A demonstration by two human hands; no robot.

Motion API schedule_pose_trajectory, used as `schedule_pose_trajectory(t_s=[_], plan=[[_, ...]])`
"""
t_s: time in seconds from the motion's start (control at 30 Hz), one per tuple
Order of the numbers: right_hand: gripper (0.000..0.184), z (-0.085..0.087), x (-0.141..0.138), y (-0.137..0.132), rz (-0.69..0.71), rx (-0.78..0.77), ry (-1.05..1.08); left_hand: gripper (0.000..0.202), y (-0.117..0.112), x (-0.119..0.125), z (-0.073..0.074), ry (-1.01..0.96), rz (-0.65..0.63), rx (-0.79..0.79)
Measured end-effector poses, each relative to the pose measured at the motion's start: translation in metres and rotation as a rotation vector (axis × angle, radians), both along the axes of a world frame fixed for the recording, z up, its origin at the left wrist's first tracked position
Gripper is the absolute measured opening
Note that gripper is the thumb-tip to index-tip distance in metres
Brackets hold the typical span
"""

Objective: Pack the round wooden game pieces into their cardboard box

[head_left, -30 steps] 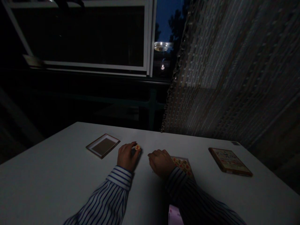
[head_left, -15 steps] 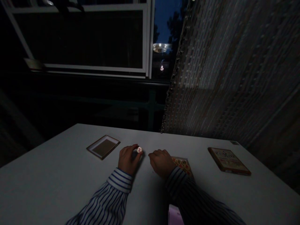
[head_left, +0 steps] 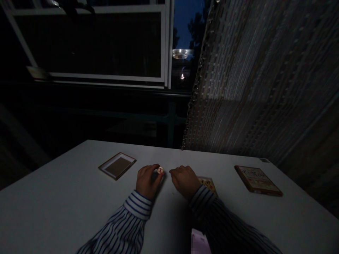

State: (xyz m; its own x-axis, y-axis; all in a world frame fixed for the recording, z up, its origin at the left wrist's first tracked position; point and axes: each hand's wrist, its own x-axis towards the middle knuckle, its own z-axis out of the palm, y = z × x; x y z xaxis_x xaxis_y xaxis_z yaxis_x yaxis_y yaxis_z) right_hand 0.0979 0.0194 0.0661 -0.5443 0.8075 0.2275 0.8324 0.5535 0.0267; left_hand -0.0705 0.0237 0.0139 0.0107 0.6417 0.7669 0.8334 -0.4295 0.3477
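Between the thumb and forefinger of my left hand is a round, pale Chinese chess piece with a red character on its face. It is held over the white table. My right hand is closed a short way to the right, fingers curled in and fingertips pointing at the piece; whatever they may hold is hidden. Behind my right wrist, partly covered by it and the sleeve, lies a tray of several similar chess pieces.
An open shallow box lid lies at the left. A flat box with a printed cover rests at the right. Something pink shows at the lower edge under my right forearm. A bead curtain and a window frame stand beyond the table.
My left hand has shifted slightly right with the chess piece, which has turned a little. My right hand has also moved slightly right and covers more of the tray.
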Motion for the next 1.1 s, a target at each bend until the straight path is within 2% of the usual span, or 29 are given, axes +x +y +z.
schedule_pose_trajectory(t_s=[0.27,0.5,1.1], plan=[[0.027,0.010,0.012,-0.003,-0.004,0.032,0.039,0.028,-0.004,0.007,0.000,0.003,-0.039,-0.003],[0.028,0.021,0.031,-0.010,-0.064,-0.005,0.028,0.030,-0.007,0.013,-0.002,0.016,-0.075,0.029],[0.029,0.017,0.065,-0.010,-0.105,-0.001,0.075,0.025,-0.019,0.032,0.004,0.030,-0.161,0.017]])
